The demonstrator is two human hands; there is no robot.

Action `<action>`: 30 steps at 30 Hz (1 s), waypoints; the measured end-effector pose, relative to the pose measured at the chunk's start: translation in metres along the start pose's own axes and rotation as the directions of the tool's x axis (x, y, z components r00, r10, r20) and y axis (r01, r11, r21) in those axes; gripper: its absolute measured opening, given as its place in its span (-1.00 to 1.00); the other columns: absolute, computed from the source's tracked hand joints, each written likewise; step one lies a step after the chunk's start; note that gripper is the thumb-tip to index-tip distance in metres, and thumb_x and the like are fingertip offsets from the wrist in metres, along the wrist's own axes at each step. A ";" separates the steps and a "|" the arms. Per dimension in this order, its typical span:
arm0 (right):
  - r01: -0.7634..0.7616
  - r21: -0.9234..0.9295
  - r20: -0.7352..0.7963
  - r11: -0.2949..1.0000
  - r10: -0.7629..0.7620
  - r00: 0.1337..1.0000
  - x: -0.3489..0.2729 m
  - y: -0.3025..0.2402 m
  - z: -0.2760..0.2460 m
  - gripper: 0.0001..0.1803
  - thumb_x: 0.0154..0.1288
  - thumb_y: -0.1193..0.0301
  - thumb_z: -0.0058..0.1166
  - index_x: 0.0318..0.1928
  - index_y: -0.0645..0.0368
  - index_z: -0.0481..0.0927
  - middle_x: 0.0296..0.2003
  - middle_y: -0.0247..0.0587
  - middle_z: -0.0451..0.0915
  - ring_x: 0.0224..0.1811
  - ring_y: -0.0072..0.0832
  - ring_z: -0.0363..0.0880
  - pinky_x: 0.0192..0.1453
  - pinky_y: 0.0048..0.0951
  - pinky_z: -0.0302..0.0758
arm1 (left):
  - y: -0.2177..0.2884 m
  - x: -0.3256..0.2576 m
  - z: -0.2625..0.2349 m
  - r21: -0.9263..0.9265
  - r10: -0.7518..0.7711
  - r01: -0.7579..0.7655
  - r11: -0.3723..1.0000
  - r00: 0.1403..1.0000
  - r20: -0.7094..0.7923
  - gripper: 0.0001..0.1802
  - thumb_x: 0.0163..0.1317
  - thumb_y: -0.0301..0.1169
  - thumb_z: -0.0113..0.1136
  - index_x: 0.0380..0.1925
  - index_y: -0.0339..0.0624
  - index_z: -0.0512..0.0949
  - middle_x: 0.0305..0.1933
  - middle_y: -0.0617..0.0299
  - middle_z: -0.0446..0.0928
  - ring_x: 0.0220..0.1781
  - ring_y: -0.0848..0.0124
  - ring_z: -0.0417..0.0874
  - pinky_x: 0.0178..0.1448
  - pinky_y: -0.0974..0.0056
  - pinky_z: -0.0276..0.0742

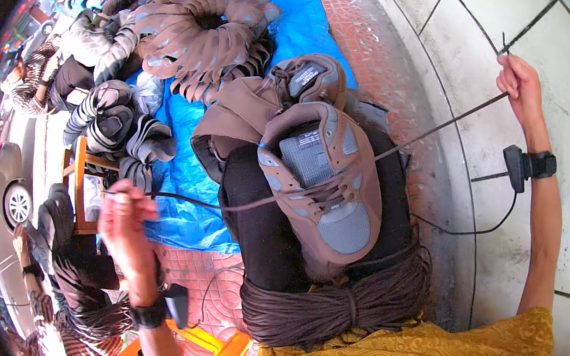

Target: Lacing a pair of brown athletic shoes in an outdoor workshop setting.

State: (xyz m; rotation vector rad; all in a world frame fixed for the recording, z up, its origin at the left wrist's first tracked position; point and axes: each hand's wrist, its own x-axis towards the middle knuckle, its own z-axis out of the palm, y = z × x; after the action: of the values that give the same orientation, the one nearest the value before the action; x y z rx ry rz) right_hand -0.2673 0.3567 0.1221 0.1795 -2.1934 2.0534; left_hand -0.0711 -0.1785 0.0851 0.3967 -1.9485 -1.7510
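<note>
On lap, brown shoe (321, 181), toe toward wearer

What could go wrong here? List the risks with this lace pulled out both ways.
1. The brown shoe only rests on the lap, so uneven pulling by the left hand and right hand on the lace might tip it.
2. Loose lace could tangle with the bundle of brown laces below.
</note>
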 end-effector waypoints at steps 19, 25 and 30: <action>-0.108 -0.225 -0.064 0.968 0.096 0.993 0.008 0.001 0.032 -0.76 0.11 0.36 0.01 -0.32 0.32 0.56 -0.84 -0.52 0.16 -0.83 -0.74 -0.01 -0.68 -0.68 -0.02 | -0.098 0.062 -0.113 -0.596 -0.250 0.182 0.782 0.968 -0.033 -0.79 0.21 -0.47 -0.05 -0.17 -0.33 0.37 -0.45 0.25 0.41 -0.33 0.41 0.46 -0.18 0.34 0.40; -0.132 -0.245 -0.091 0.961 0.113 0.989 0.019 0.008 0.020 -0.76 0.12 0.36 0.00 -0.31 0.30 0.57 -0.81 -0.54 0.19 -0.83 -0.78 -0.01 -0.69 -0.68 -0.04 | -0.056 0.082 -0.115 -0.496 -0.111 0.079 0.864 0.993 -0.035 -0.83 0.24 -0.41 -0.06 -0.28 -0.30 0.40 -0.52 0.32 0.35 -0.53 0.55 0.33 -0.44 0.47 0.27; 0.118 -0.457 0.295 0.882 0.024 0.955 -0.013 -0.006 0.094 -0.85 0.02 0.47 0.01 -0.51 0.32 0.55 -0.69 -0.37 0.42 -0.68 -0.69 0.32 -0.56 -0.68 0.23 | -0.030 0.032 0.004 -0.003 -0.139 0.140 0.990 0.988 0.073 -0.82 0.15 -0.42 0.01 -0.29 -0.29 0.48 -0.58 0.30 0.42 -0.61 0.58 0.40 -0.52 0.50 0.33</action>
State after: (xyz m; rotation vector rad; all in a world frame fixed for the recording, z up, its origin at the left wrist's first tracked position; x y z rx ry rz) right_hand -0.2552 0.2628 0.1194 0.5048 -2.7563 1.4770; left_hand -0.1030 -0.1955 0.0600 0.4835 -2.0058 -1.8841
